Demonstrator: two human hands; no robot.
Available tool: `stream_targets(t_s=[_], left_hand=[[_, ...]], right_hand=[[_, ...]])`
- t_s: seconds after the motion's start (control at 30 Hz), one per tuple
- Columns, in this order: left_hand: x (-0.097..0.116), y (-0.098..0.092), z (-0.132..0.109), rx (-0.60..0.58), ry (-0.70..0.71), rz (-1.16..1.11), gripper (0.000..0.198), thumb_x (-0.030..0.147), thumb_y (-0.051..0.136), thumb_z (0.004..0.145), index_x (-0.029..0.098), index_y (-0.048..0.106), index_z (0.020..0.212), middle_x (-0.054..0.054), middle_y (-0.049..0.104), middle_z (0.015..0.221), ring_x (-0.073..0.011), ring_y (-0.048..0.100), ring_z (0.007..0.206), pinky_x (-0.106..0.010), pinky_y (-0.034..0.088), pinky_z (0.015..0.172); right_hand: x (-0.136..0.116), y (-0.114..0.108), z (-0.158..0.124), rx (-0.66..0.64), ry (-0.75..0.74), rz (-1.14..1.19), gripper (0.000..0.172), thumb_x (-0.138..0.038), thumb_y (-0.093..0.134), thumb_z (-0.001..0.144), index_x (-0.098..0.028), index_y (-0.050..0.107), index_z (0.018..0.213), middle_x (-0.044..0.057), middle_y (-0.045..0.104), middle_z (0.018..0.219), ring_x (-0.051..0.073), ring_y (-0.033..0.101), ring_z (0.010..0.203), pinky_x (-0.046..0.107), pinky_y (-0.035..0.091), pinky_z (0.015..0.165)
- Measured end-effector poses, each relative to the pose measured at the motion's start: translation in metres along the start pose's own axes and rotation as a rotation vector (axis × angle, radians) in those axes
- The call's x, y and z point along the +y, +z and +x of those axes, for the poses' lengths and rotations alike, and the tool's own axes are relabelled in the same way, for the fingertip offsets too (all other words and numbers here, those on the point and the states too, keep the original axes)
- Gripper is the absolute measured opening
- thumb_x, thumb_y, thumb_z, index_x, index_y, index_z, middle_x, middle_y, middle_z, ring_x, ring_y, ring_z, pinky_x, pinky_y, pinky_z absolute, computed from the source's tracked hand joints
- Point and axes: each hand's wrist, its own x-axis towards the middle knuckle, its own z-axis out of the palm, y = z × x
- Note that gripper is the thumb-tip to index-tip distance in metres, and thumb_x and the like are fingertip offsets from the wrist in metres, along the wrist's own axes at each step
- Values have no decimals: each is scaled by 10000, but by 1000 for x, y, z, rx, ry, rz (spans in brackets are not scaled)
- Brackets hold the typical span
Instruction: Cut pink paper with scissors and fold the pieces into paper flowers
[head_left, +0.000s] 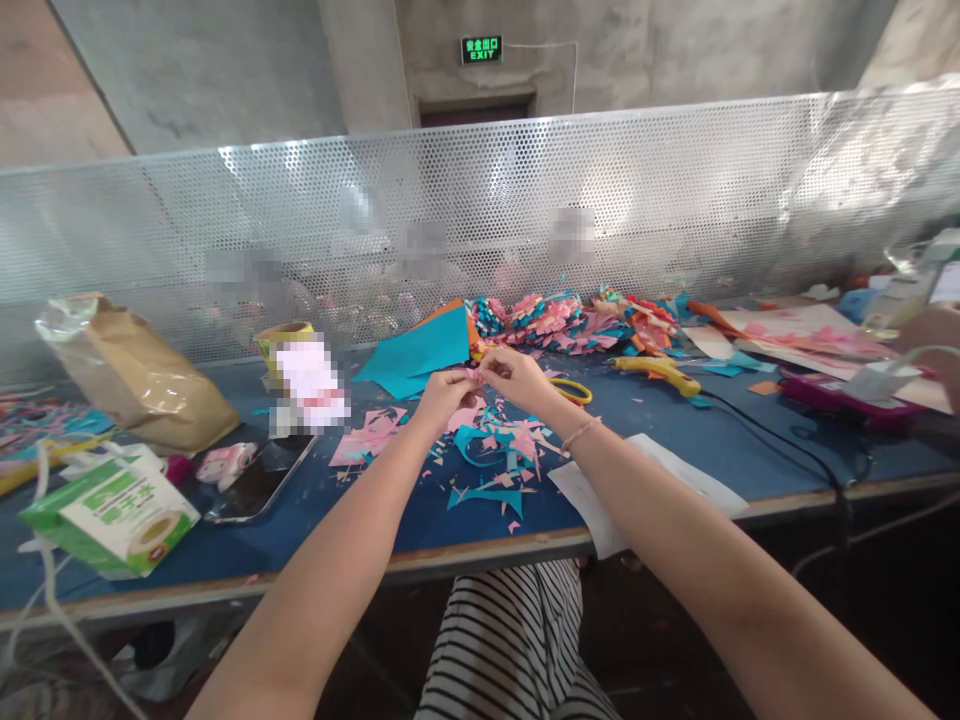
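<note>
Both hands meet over the middle of the blue table. My left hand (450, 390) is closed in a pinch on a small pink piece (477, 376), perhaps paper, mostly hidden by the fingers. Against it, my right hand (514, 378) pinches the same piece from the other side. Under the hands lie pink paper scraps (371, 437) and blue paper scraps (484, 498). A large blue sheet (420, 350) rests just behind my left hand. Yellow-handled scissors (574, 390), partly covered, lie beside my right hand.
A pile of pink, blue and orange paper pieces (551, 322) lies along the perforated metal screen (465, 200). A yellow glue gun (660, 374) trails a black cord at right. On the left are a brown paper bag (142, 380), a phone (266, 480) and a green-white carton (112, 510).
</note>
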Motion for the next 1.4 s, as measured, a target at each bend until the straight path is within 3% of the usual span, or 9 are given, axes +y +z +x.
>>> stream_targets(t_s=[0.77, 1.17, 1.4], left_hand=[[0, 1, 0, -20, 32, 3, 160, 291, 655, 549, 139, 604, 541, -33, 606, 552, -82, 471, 457, -252, 406, 529], [-11, -5, 8, -33, 107, 140, 198, 333, 635, 608, 144, 616, 551, -25, 583, 534, -87, 474, 476, -242, 405, 538], [-4, 0, 3, -26, 36, -10, 225, 332, 696, 543, 135, 586, 533, -27, 583, 548, -75, 456, 451, -241, 384, 501]], right_hand=[[-5, -3, 1, 43, 49, -1, 83, -234, 508, 708, -172, 555, 680, -5, 568, 635, 95, 473, 550, 229, 381, 531], [-7, -2, 0, 40, 116, 44, 57, -235, 521, 691, -178, 524, 689, -12, 567, 604, 94, 475, 516, 234, 384, 514], [3, 1, 3, 28, 171, 191, 118, -286, 541, 691, -179, 499, 719, -12, 551, 621, 107, 516, 542, 255, 429, 541]])
